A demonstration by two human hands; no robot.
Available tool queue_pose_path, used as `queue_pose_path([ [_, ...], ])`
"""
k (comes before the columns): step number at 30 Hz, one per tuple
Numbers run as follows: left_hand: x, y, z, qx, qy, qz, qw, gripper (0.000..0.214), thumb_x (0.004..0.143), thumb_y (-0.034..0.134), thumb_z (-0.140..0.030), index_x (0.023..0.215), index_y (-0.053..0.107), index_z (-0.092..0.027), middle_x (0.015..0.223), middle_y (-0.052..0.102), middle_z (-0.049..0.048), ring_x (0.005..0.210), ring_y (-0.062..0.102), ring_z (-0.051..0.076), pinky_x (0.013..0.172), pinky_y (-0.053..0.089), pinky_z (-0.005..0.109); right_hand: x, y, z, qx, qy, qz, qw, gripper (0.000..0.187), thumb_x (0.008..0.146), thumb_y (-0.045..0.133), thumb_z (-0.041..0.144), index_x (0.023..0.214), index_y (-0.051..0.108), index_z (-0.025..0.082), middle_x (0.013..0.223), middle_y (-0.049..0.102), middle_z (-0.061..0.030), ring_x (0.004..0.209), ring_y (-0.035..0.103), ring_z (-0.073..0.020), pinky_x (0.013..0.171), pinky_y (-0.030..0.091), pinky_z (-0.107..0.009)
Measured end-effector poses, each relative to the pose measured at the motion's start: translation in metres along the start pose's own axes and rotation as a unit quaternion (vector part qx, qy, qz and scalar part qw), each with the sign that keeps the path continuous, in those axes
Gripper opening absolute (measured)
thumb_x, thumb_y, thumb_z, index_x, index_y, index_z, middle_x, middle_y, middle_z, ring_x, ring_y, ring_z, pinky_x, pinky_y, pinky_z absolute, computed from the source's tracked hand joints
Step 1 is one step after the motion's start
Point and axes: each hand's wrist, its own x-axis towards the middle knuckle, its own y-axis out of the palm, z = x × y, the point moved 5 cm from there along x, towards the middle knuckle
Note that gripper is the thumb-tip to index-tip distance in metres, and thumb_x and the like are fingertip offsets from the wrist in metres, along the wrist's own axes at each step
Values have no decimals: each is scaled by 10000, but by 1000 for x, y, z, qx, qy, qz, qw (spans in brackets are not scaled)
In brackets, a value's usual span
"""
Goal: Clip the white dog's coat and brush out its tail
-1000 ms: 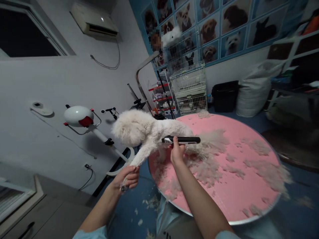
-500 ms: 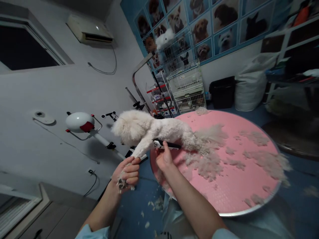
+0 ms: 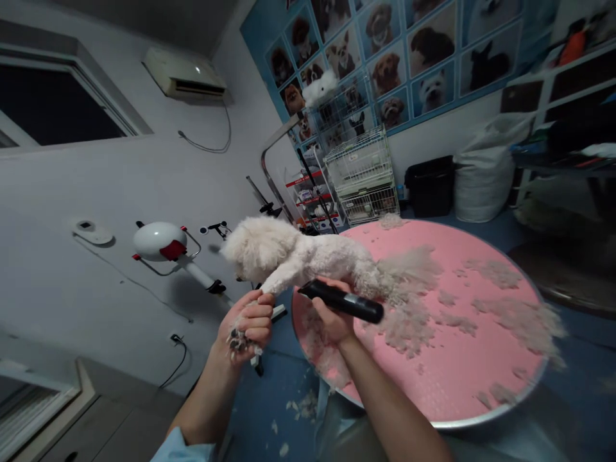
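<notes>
A white curly-haired dog (image 3: 327, 253) is on the round pink grooming table (image 3: 471, 359), its fluffy head to the left. My left hand (image 3: 248, 324) is closed around one of its front legs, stretched out past the table edge; the dark paw pads show at my palm. In my right hand (image 3: 332, 314) is a black hair clipper (image 3: 344, 300), its blade end pointing left, close to the dog's chest and the raised leg. Whether the blade touches the coat I cannot tell. The dog's far legs are hidden.
Loose clumps of cut fur (image 3: 409, 327) lie over the tabletop, and some tufts (image 3: 303, 405) are on the blue floor. Behind stand wire cages (image 3: 363, 173), a black bin (image 3: 430, 183) and a white sack (image 3: 484, 179). A white dryer (image 3: 161, 241) on an arm is at left.
My right hand has drawn back from under the dog's chest and turned the clipper, which now shows its black body with the rear end toward the lower right. My left hand keeps the leg.
</notes>
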Motion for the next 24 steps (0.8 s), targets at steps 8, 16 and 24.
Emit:
queue_pose_path([
  [8,-1,6,-4,-15,17,18,1000,174,915,445,-189,758,370,-188,463,467,-82,326,437,3,332,282,84,-3,17,12,-168,-91,57,980,316,730,671,228,1026,564,260,1178,604,-45,1093,572,-217,982,425,-397],
  [16,-3,14,-1,-49,-21,38,998,154,921,426,-212,775,382,-186,458,473,-76,323,446,16,336,294,97,0,20,6,-166,-94,48,980,291,756,647,262,1028,543,256,1211,578,-44,1104,560,-214,974,435,-386],
  [24,-1,16,-1,-52,-43,44,997,149,911,427,-212,773,376,-187,461,465,-71,325,446,25,334,298,107,0,10,16,-199,-104,-2,974,398,735,665,266,1097,501,293,1203,575,-48,1071,568,-219,938,451,-402],
])
